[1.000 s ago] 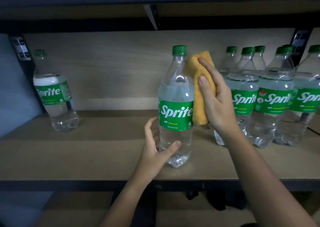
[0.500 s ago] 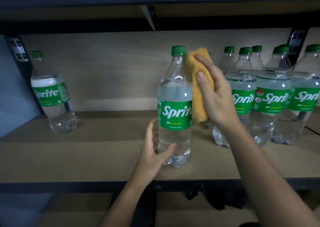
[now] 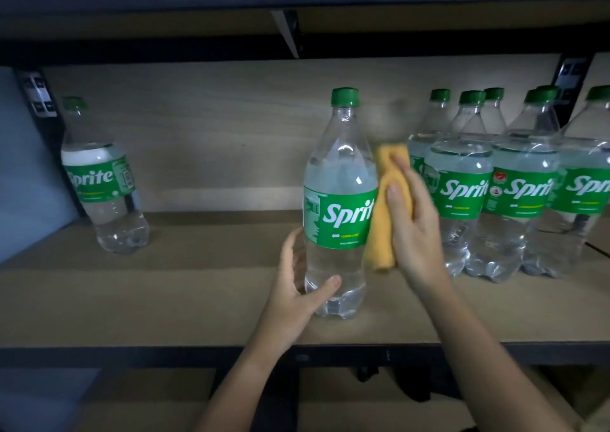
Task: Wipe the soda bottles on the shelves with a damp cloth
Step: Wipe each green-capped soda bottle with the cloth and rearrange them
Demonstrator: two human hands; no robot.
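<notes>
On the shelf (image 3: 165, 299) – left hand (image 3: 297, 296) grips bottle (image 3: 340, 200), right hand (image 3: 416, 227) clutches cloth (image 3: 379, 233)

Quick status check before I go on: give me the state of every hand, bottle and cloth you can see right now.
Left hand: grips the centre bottle near its base.
Right hand: holds the yellow cloth against the centre bottle's side.
Yellow cloth: folded, pressed to the bottle at label height.
Centre bottle: upright, capped, standing on the shelf.
Far-left bottle: capped, standing alone, untouched.
Bottle group at right: upright, capped, clustered together.
</notes>
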